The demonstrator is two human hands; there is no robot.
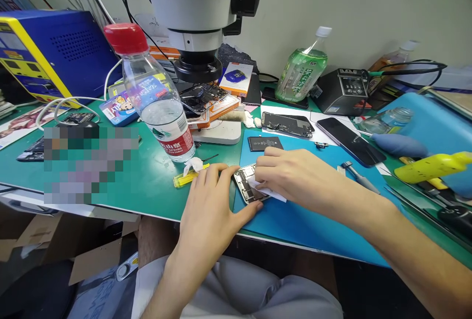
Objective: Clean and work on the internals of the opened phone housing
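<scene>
An opened smartphone (243,184) with its inner boards bare lies at the left edge of the blue work mat (313,228). My left hand (210,206) grips its left and lower edges between the thumb and fingers. In my right hand (282,171) is a folded white wipe (276,194), pinched in closed fingers and pressed against the phone's interior. The fingers and wipe hide the phone's right part. Just behind my right hand lies a black phone battery (264,143). A detached phone screen assembly (287,125) rests on white paper farther back.
A water bottle (162,122) with a red cap stands left of the phone, near a yellow lighter-like object (188,176). The microscope (197,29) overhangs the bench's back. To the right are a dark phone (350,139), a grey-handled tool (361,179) and a yellow bottle (429,167).
</scene>
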